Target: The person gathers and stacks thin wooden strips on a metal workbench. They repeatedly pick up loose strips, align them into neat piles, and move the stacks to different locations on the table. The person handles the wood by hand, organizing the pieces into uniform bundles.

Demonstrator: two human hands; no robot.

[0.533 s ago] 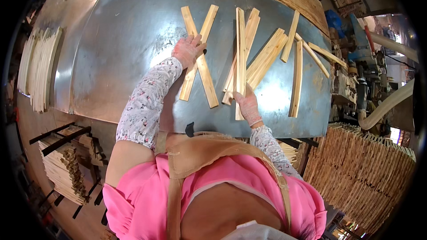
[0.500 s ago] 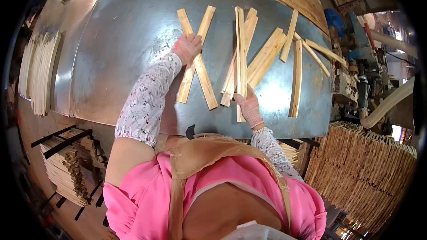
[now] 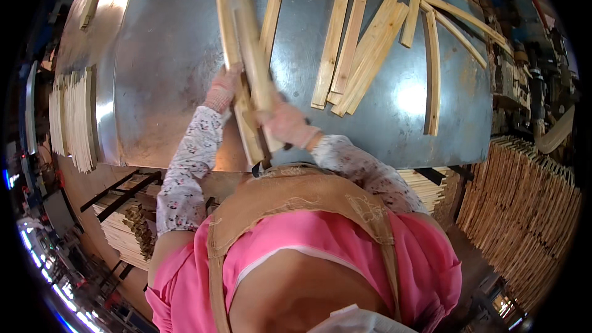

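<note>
My left hand (image 3: 223, 89), in a light knit glove, is closed round the left edge of a wooden slat (image 3: 248, 132) that slants toward my apron. In my gloved right hand (image 3: 288, 124) is a second wooden slat (image 3: 251, 37), smeared by motion, held at its near part close beside the first one. Partly behind it, a third slat (image 3: 272, 15) lies on the metal tabletop (image 3: 166, 55). To the right of my hands lie several loose slats (image 3: 333, 43), some overlapping in a fan.
More slats (image 3: 433, 74) are scattered at the table's right side. A row of thin strips (image 3: 73, 117) sits at its left end. Below the front edge stand stacked slats on a black rack (image 3: 126, 222) and a large wood pile (image 3: 524, 209) at right. Machinery (image 3: 533, 80) stands beyond.
My right hand has moved left, bringing a slat from the middle group to the one at my left hand. My left hand has shifted left and nearer. The head view has shifted too.
</note>
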